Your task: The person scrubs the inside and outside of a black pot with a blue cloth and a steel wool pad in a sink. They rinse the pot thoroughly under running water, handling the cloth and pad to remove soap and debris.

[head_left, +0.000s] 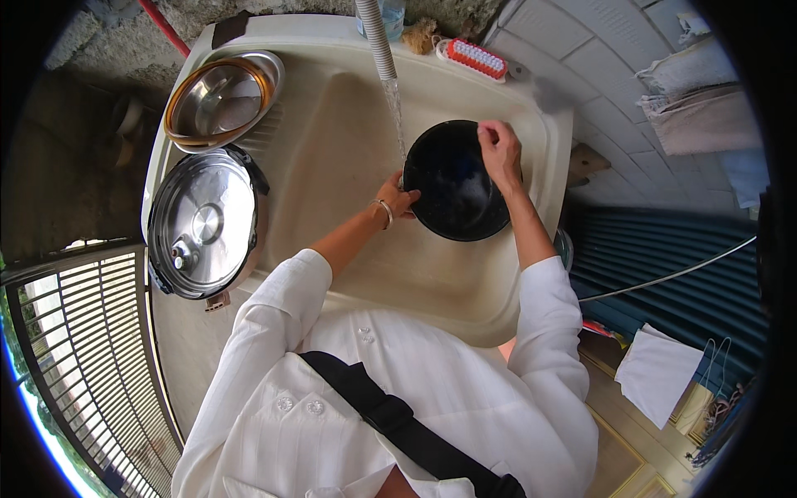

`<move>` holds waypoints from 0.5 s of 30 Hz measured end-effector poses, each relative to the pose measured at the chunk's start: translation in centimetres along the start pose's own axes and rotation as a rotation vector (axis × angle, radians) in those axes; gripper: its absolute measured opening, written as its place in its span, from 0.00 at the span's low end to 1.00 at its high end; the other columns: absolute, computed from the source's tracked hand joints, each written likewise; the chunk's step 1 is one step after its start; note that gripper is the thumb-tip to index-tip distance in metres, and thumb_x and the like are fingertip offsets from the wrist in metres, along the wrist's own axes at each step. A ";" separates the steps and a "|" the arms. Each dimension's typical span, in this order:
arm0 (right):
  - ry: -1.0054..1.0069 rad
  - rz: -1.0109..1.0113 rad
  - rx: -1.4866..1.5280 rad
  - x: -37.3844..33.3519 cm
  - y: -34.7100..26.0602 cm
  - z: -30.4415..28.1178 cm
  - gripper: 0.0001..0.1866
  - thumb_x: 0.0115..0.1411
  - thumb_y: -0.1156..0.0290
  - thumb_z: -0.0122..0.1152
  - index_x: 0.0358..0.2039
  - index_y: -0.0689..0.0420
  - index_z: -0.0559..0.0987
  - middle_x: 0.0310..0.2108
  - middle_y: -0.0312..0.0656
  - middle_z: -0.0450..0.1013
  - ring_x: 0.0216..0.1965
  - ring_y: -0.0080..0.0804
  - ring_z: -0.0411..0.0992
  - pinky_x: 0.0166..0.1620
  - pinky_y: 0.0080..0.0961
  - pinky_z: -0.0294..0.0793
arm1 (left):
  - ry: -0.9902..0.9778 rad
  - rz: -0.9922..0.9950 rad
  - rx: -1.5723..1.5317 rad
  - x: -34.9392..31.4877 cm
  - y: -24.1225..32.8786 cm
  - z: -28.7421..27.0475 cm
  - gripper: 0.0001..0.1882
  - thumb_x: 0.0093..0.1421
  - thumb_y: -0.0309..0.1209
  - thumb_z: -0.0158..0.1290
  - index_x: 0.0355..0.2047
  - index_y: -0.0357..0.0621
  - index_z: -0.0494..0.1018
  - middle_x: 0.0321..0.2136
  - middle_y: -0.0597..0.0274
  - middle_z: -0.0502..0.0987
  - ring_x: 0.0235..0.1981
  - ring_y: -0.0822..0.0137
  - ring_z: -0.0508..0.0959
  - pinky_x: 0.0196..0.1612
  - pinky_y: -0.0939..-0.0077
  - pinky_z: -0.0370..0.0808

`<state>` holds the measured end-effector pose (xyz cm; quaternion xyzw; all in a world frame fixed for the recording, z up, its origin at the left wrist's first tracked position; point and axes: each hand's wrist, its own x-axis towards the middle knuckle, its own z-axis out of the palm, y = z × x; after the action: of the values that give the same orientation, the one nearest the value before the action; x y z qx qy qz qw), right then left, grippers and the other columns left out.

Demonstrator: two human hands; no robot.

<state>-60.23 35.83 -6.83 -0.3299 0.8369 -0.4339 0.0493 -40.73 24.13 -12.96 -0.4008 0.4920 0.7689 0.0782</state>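
A round black pot [455, 184] with a dark, wet inside is tilted in the right part of the cream sink [320, 274]. Its left rim is gripped by my left hand [398, 197], the thumb over the edge. My right hand [501, 153] is closed at the upper right rim, fingers curled together and seeming to pinch the edge. From the ribbed grey hose [378, 41], a stream of water [395, 112] falls beside the pot's left rim. Some pale wet sheen or foam shows on the pot's inner surface.
Nested steel bowls [224, 100] and a pressure cooker lid [205, 222] rest on the ledge left of the basin. At the back edge lie a red-and-white scrub brush [475, 60] and a brown scourer [419, 36]. Cloths [689, 100] hang on the right wall.
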 end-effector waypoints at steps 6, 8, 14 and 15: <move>-0.435 0.291 -0.455 -5.3 4.0 6.3 0.35 0.48 0.66 0.63 0.57 0.48 0.61 0.58 0.57 0.53 0.55 0.58 0.58 0.56 0.42 0.61 | 0.074 0.040 0.067 2.5 -1.9 0.5 0.16 0.52 0.18 0.46 0.43 0.33 0.67 0.33 0.47 0.76 0.27 0.53 0.80 0.22 0.62 0.81; -0.456 0.334 -0.471 -4.3 3.0 7.4 0.36 0.50 0.68 0.60 0.59 0.47 0.58 0.60 0.58 0.49 0.57 0.60 0.55 0.58 0.44 0.59 | 0.113 0.051 -0.020 2.3 -2.5 -0.4 0.15 0.51 0.18 0.46 0.42 0.31 0.68 0.32 0.47 0.76 0.28 0.54 0.80 0.22 0.62 0.81; -0.797 0.209 -0.579 -4.7 2.9 15.5 0.25 0.52 0.75 0.47 0.53 0.56 0.67 0.60 0.56 0.51 0.55 0.55 0.60 0.56 0.39 0.63 | 0.192 0.113 -0.055 -1.0 -0.5 -3.7 0.16 0.51 0.17 0.44 0.42 0.31 0.68 0.30 0.50 0.77 0.27 0.56 0.80 0.22 0.61 0.81; -0.805 0.246 -0.516 -4.4 2.8 16.0 0.24 0.52 0.75 0.47 0.52 0.58 0.67 0.59 0.57 0.53 0.55 0.54 0.61 0.56 0.39 0.64 | 0.210 0.127 -0.063 -1.5 -0.3 -4.5 0.16 0.51 0.17 0.43 0.42 0.31 0.68 0.30 0.50 0.77 0.27 0.56 0.80 0.23 0.61 0.81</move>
<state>-52.36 28.50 -19.73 -0.3714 0.8644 -0.0413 0.3363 -37.16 21.02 -12.94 -0.4497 0.4975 0.7410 -0.0351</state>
